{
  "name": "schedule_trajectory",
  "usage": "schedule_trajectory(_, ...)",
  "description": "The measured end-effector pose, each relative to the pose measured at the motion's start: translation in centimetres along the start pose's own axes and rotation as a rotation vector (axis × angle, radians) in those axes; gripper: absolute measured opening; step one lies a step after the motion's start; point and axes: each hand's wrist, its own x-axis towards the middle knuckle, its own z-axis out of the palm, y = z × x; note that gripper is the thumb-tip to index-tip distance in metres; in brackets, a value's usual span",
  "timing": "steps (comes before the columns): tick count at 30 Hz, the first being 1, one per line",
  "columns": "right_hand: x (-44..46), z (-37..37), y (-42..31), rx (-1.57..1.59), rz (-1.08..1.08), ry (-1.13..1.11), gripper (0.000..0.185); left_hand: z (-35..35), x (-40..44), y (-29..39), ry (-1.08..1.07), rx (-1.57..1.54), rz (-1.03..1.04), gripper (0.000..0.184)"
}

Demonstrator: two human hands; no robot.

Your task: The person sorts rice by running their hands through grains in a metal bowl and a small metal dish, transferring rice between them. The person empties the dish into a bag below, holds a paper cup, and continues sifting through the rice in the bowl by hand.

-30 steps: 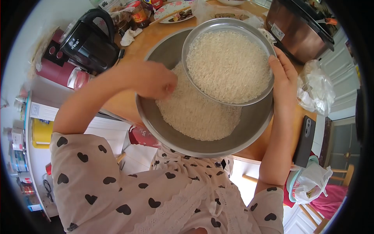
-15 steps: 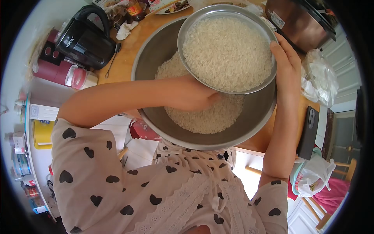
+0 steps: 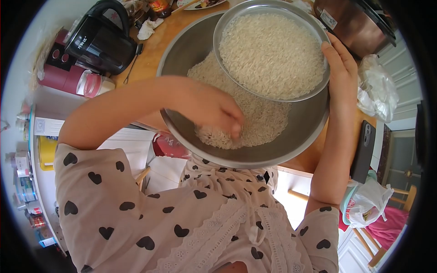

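Rice (image 3: 268, 125) lies loose in the big steel basin (image 3: 310, 125), & more fills the shallow steel dish (image 3: 257, 6) above its far right side. Your R hand (image 3: 342, 63) is clamped on the dish's right rim; your L hand (image 3: 213, 108) curls at the near-left rice, blurred, so can't tell if it's closed on any. Rice prob. hard, light, slippery: scoop w/ cupped fingers. Dish prob. weighty; grip rim firmly.

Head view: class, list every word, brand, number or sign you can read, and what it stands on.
"万利达", as best it reads: white characters on the black kettle.
White label on the brown cooker: too small.
Jar label, top edge: blurred.
Packages on the left shelf: too small.
Red marks at the white bag: unreadable.
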Motion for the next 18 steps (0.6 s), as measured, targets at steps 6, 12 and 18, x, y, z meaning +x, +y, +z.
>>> schedule_trajectory(6, -0.1, 0.0, -0.3, -0.028, -0.018, -0.027, 0.04, -3.4, -3.0, -1.8, 0.164, -0.362, -0.126, 0.028)
schedule_trajectory(12, -0.3, 0.1, -0.3, -0.066, -0.04, -0.006, 0.038, -4.1, -5.3, 0.8, 0.156, -0.17, -0.123, 0.029)
schedule_trajectory(18, -0.4, 0.2, -0.4, -0.082, -0.052, -0.04, 0.036, -6.1, -5.4, 3.9, 0.102, -0.193, 0.113, 0.03)
